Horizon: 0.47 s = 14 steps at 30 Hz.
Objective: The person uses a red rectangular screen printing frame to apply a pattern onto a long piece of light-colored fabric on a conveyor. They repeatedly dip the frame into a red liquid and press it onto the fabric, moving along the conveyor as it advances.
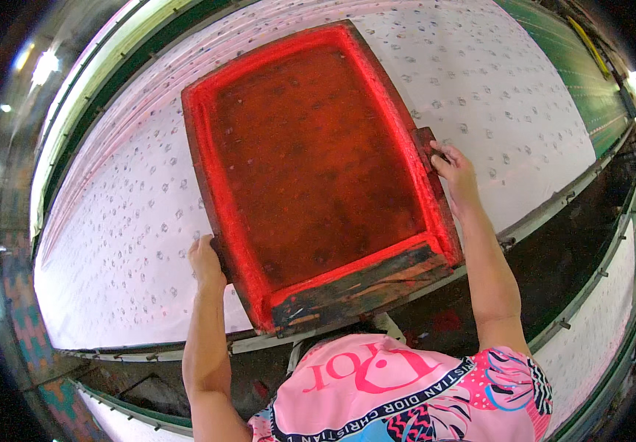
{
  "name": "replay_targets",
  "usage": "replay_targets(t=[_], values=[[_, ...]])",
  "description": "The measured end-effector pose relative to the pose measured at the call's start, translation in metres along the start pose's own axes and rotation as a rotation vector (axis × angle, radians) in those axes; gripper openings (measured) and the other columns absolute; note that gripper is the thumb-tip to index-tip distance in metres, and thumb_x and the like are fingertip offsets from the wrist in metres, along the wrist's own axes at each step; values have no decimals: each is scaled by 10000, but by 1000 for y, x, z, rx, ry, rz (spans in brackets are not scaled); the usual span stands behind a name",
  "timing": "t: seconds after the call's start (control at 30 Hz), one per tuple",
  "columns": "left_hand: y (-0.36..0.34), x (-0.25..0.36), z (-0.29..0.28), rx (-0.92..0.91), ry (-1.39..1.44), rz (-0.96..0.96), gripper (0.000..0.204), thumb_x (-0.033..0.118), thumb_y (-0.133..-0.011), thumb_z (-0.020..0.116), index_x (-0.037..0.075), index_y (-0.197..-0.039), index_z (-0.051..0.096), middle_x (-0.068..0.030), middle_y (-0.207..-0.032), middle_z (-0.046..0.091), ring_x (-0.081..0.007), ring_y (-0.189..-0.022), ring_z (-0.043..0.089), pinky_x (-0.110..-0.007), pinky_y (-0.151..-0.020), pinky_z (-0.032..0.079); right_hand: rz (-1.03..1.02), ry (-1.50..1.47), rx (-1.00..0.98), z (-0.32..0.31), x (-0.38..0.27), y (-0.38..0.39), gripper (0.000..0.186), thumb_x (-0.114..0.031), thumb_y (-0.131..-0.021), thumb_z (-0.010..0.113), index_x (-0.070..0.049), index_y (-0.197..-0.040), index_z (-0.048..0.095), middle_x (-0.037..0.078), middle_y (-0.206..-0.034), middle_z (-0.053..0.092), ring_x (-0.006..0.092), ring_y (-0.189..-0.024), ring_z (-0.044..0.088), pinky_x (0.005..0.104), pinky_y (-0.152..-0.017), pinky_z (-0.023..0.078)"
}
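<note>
A large rectangular printing screen (311, 162) lies tilted across the middle. Its dark red mesh sits inside a frame with bright red inner edges, and its near wooden bar is stained black. My left hand (206, 261) is closed around the grip on its left side. On the opposite side, my right hand (456, 173) has its fingers curled on a dark block-shaped handle (425, 147), farther from me than the left hand. Under the screen is white fabric (480, 88) dotted with small dark printed motifs; the screen hides part of it.
The long table's near edge (138, 355) runs below the fabric, with small metal fittings along it. Bare green tabletop (579, 81) shows at the far right. A dark aisle (553, 247) separates this table from another fabric-covered table (590, 317) at the lower right.
</note>
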<state>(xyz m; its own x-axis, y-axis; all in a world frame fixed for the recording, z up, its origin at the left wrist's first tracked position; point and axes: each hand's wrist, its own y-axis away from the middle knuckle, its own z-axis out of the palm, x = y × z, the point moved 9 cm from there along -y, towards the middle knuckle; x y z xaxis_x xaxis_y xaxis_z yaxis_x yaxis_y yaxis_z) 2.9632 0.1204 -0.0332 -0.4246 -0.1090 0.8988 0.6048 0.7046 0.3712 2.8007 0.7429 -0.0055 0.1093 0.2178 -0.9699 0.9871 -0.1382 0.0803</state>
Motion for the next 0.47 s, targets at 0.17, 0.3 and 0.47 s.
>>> replay_targets(t=[0.17, 0.3, 0.47], values=[[-6, -11, -3, -1, -58, -15, 226, 170, -967, 602, -2, -823, 628, -81, -784, 607, -214, -681, 559, -428, -621, 456, -577, 713, -224, 52, -79, 107, 540, -210, -884, 876, -118, -1396, 732, 240, -1542, 611, 441, -1419, 583, 544, -1212, 450], [-16, -20, 3, -25, -44, -17, 241, 182, -977, 592, -8, -836, 635, -74, -791, 602, -210, -696, 557, -425, -631, 453, -668, 676, -913, 111, -70, 231, 570, -232, -832, 893, -141, -1373, 738, 192, -1556, 607, 412, -1402, 611, 540, -1168, 505], [-55, -61, -6, -41, -255, 9, 383, 287, -1007, 630, -37, -1173, 747, -189, -1343, 686, -272, -1194, 619, -435, -1041, 482, -777, 979, -817, 120, -39, 259, 605, -271, -823, 879, -160, -1398, 728, 178, -1607, 569, 416, -1453, 582, 569, -1212, 465]])
